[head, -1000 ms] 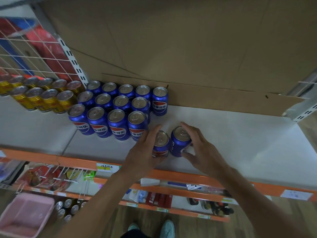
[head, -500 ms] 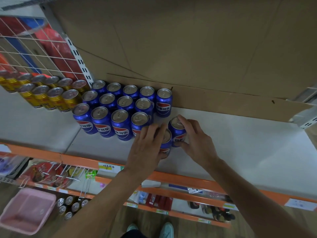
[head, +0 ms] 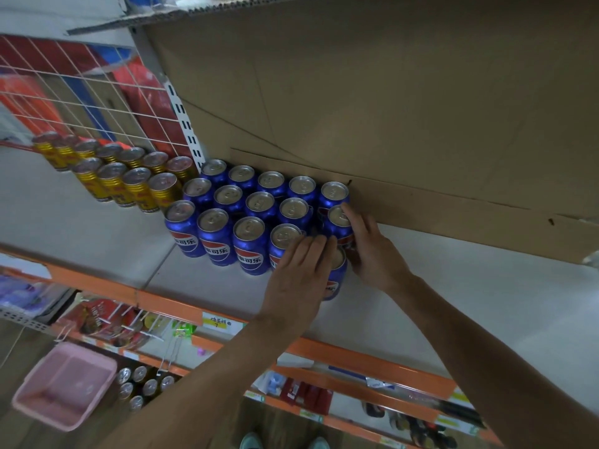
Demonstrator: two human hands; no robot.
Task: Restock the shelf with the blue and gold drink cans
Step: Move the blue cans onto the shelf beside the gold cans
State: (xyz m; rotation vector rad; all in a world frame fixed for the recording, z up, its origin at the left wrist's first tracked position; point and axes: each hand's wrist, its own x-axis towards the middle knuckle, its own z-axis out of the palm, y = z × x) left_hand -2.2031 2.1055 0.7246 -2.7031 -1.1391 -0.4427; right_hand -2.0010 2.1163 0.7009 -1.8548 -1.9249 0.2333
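My left hand (head: 298,280) lies flat, fingers stretched and close together, across the lid of the front blue can (head: 335,281), which stands upright on the shelf. The thumb is hidden, so I cannot tell whether it presses the can's side. The fingertips reach the lid edge of the neighbouring can in the front row.

My right hand (head: 372,251) curls around the rear blue can (head: 338,218), the fingers wrapped on its right side. This can stands upright directly behind the front one and just in front of the last can of the back row. Whether the two handled cans touch cannot be told, as my hands cover the gap.

Both cans sit at the right end of the block of blue cans (head: 246,222), which is arranged in three rows with silver lids up and logos facing forward. Just beside the block, to its left, gold cans (head: 129,183) stand in two rows.

All rest on the white shelf (head: 470,303), whose orange front edge carries a price label (head: 222,324). Behind the blue cans rises a cardboard panel (head: 389,108); behind the gold ones, a white wire grid (head: 81,102).

Below, at lower left, a pink basket (head: 64,387) sits beside several loose cans (head: 142,384) seen from above. The lower shelves hold packaged goods too blurred to identify.
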